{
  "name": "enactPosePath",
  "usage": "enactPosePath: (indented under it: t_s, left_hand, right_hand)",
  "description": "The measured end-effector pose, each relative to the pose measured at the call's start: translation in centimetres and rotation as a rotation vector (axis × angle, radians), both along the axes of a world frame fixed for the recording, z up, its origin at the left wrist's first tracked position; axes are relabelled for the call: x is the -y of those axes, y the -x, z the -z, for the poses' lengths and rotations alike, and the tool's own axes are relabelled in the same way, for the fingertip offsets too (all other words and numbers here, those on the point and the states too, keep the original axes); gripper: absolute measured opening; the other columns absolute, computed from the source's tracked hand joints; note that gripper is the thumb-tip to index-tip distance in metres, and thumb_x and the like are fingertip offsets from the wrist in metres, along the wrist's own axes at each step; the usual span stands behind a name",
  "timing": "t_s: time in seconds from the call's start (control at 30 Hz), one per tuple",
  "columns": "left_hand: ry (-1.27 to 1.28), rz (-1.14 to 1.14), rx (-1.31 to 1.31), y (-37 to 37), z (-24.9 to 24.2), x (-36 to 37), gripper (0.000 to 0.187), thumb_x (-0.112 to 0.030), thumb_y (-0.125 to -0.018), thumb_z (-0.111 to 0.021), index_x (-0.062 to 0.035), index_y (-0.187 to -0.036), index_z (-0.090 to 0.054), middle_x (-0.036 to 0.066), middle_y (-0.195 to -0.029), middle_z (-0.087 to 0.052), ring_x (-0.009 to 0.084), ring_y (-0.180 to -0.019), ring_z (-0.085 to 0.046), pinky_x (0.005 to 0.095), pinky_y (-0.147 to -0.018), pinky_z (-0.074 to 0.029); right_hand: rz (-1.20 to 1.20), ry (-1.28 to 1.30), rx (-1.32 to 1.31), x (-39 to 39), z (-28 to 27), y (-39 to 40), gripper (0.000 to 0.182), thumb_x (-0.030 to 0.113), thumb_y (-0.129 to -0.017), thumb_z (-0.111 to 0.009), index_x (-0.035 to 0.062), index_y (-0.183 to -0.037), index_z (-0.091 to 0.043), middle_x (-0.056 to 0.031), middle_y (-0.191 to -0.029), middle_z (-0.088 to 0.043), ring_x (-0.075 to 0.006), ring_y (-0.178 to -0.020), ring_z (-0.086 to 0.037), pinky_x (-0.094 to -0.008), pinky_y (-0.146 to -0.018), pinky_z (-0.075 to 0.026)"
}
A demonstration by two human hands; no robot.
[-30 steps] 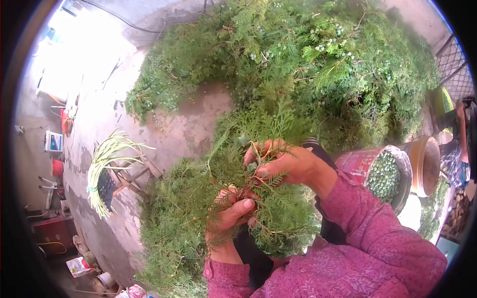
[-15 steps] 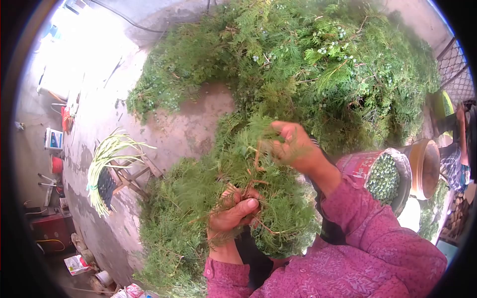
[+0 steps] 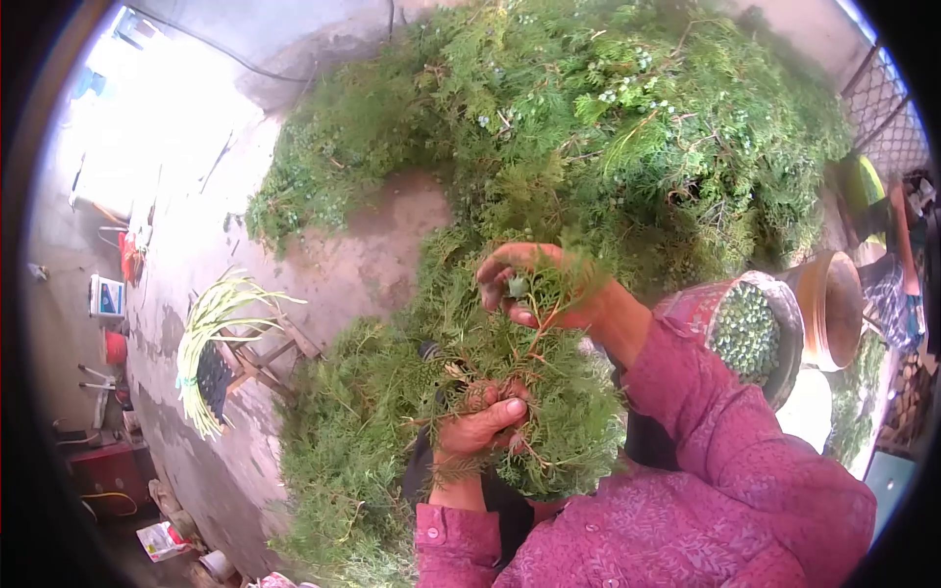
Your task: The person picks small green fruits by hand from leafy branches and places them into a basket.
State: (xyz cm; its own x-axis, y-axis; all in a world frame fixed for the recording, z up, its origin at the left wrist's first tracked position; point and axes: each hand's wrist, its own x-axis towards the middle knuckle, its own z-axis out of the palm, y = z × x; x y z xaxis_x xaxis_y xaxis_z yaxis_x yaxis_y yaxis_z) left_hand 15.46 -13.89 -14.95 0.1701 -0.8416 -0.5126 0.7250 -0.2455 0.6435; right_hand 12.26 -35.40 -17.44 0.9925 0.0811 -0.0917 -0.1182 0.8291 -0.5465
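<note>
My left hand (image 3: 480,429) is closed around the woody stems of an arborvitae branch (image 3: 534,348), with the thumb on top. Above it, my right hand (image 3: 564,279) has its fingers curled around a small blue-green cone (image 3: 517,286). A leafy sprig of the branch crosses in front of that palm and hides part of it. Loose arborvitae cuttings (image 3: 343,431) lie around and under both hands, over the lap. To the right stands a red-and-white bucket (image 3: 683,308) filled with picked green cones (image 3: 747,333).
A large heap of arborvitae branches (image 3: 627,147) spreads across the far floor. On the left, long green beans (image 3: 211,338) drape over a small wooden stool (image 3: 260,363). A brown bucket (image 3: 828,304) stands beyond the cone bucket. White containers and a red box (image 3: 108,485) line the left side.
My right hand has moved left and turned, its fingers now curled about a cone. My left hand keeps its hold on the branch and has shifted slightly right. The view has shifted a little.
</note>
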Motion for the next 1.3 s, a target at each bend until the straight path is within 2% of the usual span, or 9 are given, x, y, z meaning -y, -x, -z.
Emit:
enactPosePath:
  t_s: [0.33,0.4,0.47,0.57,0.73,0.8,0.87,1.07,1.3]
  left_hand:
    - [0.024,-0.475,0.051,9.5,-0.8,-5.0,0.024,-0.021,-0.075,-0.062,0.0009,-0.083,-0.056,0.01,-0.072,-0.059,0.0179,-0.05,-0.053,0.0301,-0.042,-0.043]
    - [0.315,-0.322,-0.173,11.0,-1.6,-6.0,0.023,-0.023,-0.078,-0.059,-0.0006,-0.081,-0.054,0.01,-0.063,-0.056,0.0189,-0.045,-0.05,0.0308,-0.04,-0.041]
    - [0.133,-0.414,0.008,12.9,-2.8,-6.3,0.022,-0.025,-0.078,-0.057,-0.0035,-0.08,-0.053,0.007,-0.051,-0.049,0.0169,-0.038,-0.044,0.0286,-0.036,-0.035]
    - [0.583,-0.643,-1.163,14.7,-3.2,-8.3,0.023,-0.025,-0.074,-0.057,-0.0094,-0.092,-0.054,0.001,-0.066,-0.049,0.0141,-0.051,-0.045,0.0269,-0.045,-0.038]
    - [0.382,-0.879,0.183,12.2,-5.2,-9.8,0.025,-0.026,-0.09,-0.042,-0.0046,-0.1,-0.05,-0.004,-0.052,-0.042,0.0077,-0.038,-0.033,0.0234,-0.034,-0.027]
    - [1.13,-0.505,-0.184,9.4,-4.0,-10.5,0.028,-0.02,-0.09,-0.044,0.0014,-0.108,-0.045,-0.001,-0.058,-0.047,0.0077,-0.039,-0.033,0.0225,-0.037,-0.029]
    - [1.12,-0.557,-0.239,9.3,-5.6,-10.4,0.027,-0.017,-0.089,-0.047,0.0018,-0.108,-0.044,-0.001,-0.058,-0.048,0.008,-0.039,-0.033,0.0224,-0.038,-0.029]
    - [0.948,-0.778,-0.243,10.8,-7.6,-10.6,0.03,-0.015,-0.092,-0.04,-0.0091,-0.064,-0.05,-0.003,-0.048,-0.042,0.0075,-0.037,-0.033,0.0223,-0.037,-0.025]
    - [0.996,-0.698,-0.346,10.9,-9.2,-10.0,0.047,-0.022,-0.096,-0.03,-0.0147,-0.052,-0.043,-0.002,-0.041,-0.036,0.0082,-0.037,-0.029,0.0227,-0.039,-0.024]
  right_hand:
    - [0.181,-0.23,-0.004,-5.3,-3.4,9.9,0.02,0.02,-0.084,-0.056,0.0038,-0.096,-0.054,-0.0074,-0.079,-0.058,-0.0099,-0.055,-0.052,-0.0191,-0.04,-0.038]
    - [0.216,-0.059,-0.027,-5.3,-5.6,11.4,0.012,0.014,-0.082,-0.059,0.0055,-0.09,-0.055,-0.0018,-0.069,-0.056,-0.0073,-0.05,-0.049,-0.0186,-0.039,-0.035]
    - [0.675,1.045,-0.058,-5.6,-6.2,13.0,0.01,0.014,-0.082,-0.059,0.0049,-0.086,-0.057,-0.0007,-0.065,-0.056,-0.0049,-0.046,-0.045,-0.0178,-0.04,-0.036]
    - [0.851,0.513,-0.334,-3.1,-8.7,16.8,0.004,0.01,-0.079,-0.061,0.0063,-0.08,-0.059,-0.0008,-0.065,-0.055,-0.0055,-0.047,-0.046,-0.0192,-0.038,-0.037]
    - [1.349,1.032,-0.369,1.5,-8.8,28.3,0.014,0.009,-0.079,-0.058,0.0071,-0.093,-0.061,0.001,-0.07,-0.057,-0.0034,-0.058,-0.049,-0.0166,-0.046,-0.039]
    - [1.344,1.349,-0.582,5.1,-4.6,33.0,0.03,0.013,-0.076,-0.061,0.0067,-0.105,-0.058,-0.0076,-0.086,-0.062,-0.0195,-0.074,-0.059,-0.0306,-0.067,-0.049]
    - [1.059,2.205,-0.828,6.4,0.1,37.0,0.043,0.019,-0.071,-0.064,0.007,-0.111,-0.055,-0.0148,-0.092,-0.061,-0.0315,-0.089,-0.058,-0.0387,-0.083,-0.045]
    - [0.493,1.786,-1.006,3.2,0.5,37.1,0.038,0.032,-0.071,-0.056,0.0053,-0.097,-0.063,-0.0147,-0.095,-0.063,-0.0297,-0.089,-0.059,-0.0356,-0.084,-0.045]
    - [0.407,1.227,-0.338,-4.8,-6.2,29.1,0.032,0.022,-0.076,-0.06,0.0011,-0.1,-0.061,-0.0103,-0.094,-0.063,-0.0174,-0.087,-0.059,-0.0283,-0.079,-0.045]
